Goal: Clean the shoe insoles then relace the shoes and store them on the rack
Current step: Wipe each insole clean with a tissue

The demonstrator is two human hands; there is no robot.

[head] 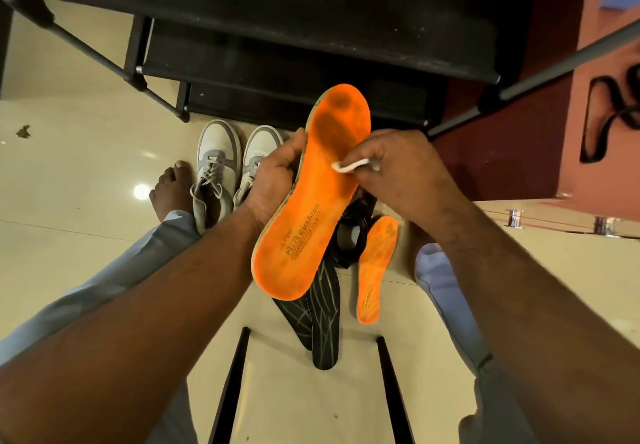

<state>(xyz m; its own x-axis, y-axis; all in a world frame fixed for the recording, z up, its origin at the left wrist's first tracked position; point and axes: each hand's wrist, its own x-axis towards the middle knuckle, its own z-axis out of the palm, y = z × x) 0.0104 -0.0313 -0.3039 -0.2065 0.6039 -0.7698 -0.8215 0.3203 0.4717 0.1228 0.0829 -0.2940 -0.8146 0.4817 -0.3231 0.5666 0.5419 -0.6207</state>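
Observation:
My left hand (273,180) grips an orange insole (311,208) by its left edge, held up in the middle of the view with dark stains near its toe. My right hand (391,169) pinches a small white wipe (346,166) and presses it against the insole's right side. A second orange insole (375,270) lies on the floor to the right. Two black insoles with green lines (323,322) lie below the held one. A pair of white and grey sneakers (221,173) stands on the floor to the left. A dark shoe (356,225) is partly hidden behind the held insole.
A black shoe rack (277,27) with fabric shelves fills the top of the view. A black lace (602,117) lies on a red-brown surface at the right. My bare foot (173,187) rests left of the sneakers. Two black chair legs (232,384) frame the floor below.

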